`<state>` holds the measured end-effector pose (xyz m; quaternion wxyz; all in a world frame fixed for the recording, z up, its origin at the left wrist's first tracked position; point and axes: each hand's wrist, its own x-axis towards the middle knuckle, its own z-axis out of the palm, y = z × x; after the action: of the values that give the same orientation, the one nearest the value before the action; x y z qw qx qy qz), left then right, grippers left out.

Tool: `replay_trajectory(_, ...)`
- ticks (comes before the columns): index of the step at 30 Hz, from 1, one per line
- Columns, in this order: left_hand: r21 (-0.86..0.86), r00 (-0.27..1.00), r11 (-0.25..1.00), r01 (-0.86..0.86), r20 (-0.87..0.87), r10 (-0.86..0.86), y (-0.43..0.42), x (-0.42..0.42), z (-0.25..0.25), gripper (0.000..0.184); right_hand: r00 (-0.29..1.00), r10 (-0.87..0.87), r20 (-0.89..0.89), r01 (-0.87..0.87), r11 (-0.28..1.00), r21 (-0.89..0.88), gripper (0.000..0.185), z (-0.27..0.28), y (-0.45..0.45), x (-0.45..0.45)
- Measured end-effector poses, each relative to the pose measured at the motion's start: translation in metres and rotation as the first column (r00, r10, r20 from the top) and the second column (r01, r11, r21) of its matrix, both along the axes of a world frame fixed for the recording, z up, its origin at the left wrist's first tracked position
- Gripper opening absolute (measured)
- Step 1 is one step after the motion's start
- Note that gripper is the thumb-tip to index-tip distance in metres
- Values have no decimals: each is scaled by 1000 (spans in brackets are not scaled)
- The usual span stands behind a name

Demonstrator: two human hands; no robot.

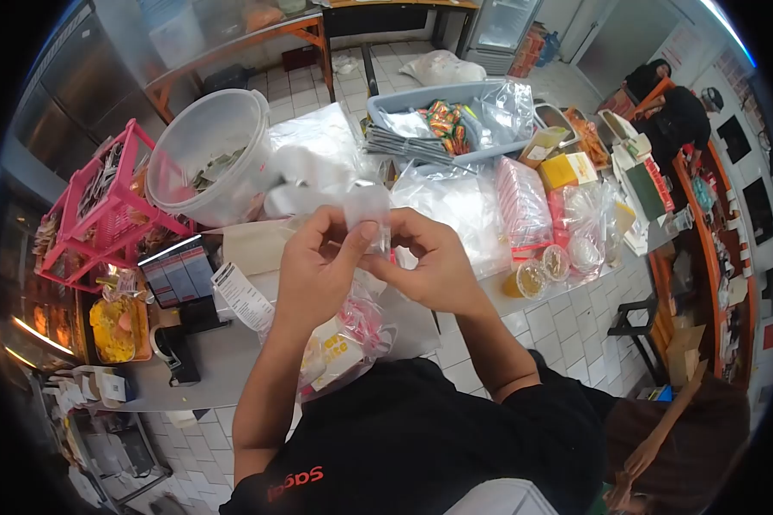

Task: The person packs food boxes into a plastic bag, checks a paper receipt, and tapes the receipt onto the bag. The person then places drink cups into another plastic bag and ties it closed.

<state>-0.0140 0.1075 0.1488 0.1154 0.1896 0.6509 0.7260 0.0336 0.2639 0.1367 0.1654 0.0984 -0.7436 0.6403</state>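
Both hands are raised close together over the counter's front part. My left hand pinches the lower left side of a small clear plastic bag, thumb on its front. The fingers of my right hand are closed on the bag's right edge. The bag stands upright between them; its contents are hard to make out. Below the hands lies a plastic bag with pink handles, beside a box with yellow lettering. White plastic bags are spread behind my left hand.
A round clear tub, a pink rack and a tablet stand at left. A grey-blue bin holds packets. Sauce cups sit near the right edge. Other people are at right; one's hands show lower right.
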Motion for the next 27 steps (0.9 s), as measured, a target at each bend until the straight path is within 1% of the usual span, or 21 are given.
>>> replay_trajectory(1, 2, 1000, 1000, 8, 23, -8, 2, 1, -2, 25, 998, 55, 41, -48, 987, -154, 28, -5, 1, 3)
replay_trajectory(2, -13, 1000, 1000, -1, 27, 1, 2, 0, -3, 25, 997, 64, 43, -56, 984, -170, 28, -7, 5, 5)
replay_trajectory(4, -128, 999, 990, 50, 25, -47, 3, -3, -4, 23, 958, 81, 276, 18, 941, -338, 26, -12, 14, 8)
replay_trajectory(5, -143, 999, 989, 31, 25, -28, 5, -3, -4, 23, 956, 103, 274, 0, 936, -352, 26, -14, 17, 8)
replay_trajectory(7, -149, 997, 987, 60, -38, -66, 10, -3, -6, 24, 974, 112, 195, -17, 902, -431, 26, -16, 22, 9)
replay_trajectory(9, -173, 996, 982, 71, -37, -78, 12, -4, -5, 24, 973, 128, 192, -19, 874, -486, 28, -17, 24, 9)
replay_trajectory(11, -194, 994, 977, 92, -35, -101, 13, -6, -4, 24, 981, 170, 97, -79, 796, -600, 28, -19, 27, 7)
replay_trajectory(13, -166, 992, 979, 119, -26, -125, 14, -8, -1, 25, 975, 193, 106, -86, 778, -623, 27, -23, 32, 5)
replay_trajectory(15, -163, 994, 982, 98, -29, -104, 16, -10, -2, 26, 969, 217, 117, -93, 761, -642, 27, -28, 37, 3)
replay_trajectory(17, -157, 996, 985, 77, -32, -83, 18, -12, -1, 26, 969, 217, 121, -79, 730, -679, 20, -37, 41, 1)
replay_trajectory(18, -170, 994, 980, 104, -7, -107, 18, -15, -1, 26, 968, 221, 121, -80, 726, -683, 20, -41, 43, -1)
replay_trajectory(20, -188, 992, 974, 129, 21, -127, 18, -18, -2, 26, 973, 224, 55, -117, 683, -721, 15, -47, 46, -5)
replay_trajectory(21, -204, 992, 970, 129, 18, -128, 19, -20, -3, 25, 972, 228, 55, -118, 680, -724, 15, -45, 46, -6)
replay_trajectory(23, -223, 992, 967, 127, 16, -127, 21, -23, -9, 24, 964, 205, 168, -29, 710, -704, 14, -38, 48, -8)
replay_trajectory(24, -170, 994, 980, 107, 43, -101, 22, -25, -14, 23, 963, 210, 169, -30, 708, -706, 14, -46, 51, -11)
replay_trajectory(25, -117, 995, 990, 83, 72, -75, 22, -27, -17, 21, 980, 181, 82, -65, 680, -730, 15, -61, 60, -17)
replay_trajectory(26, -118, 995, 990, 77, 72, -68, 22, -29, -18, 21, 989, 150, -6, -103, 653, -750, 16, -70, 73, -21)
replay_trajectory(27, -94, 995, 995, 15, 105, -5, 21, -31, -19, 21, 995, 87, 56, -4, 573, -820, 12, -64, 85, -25)
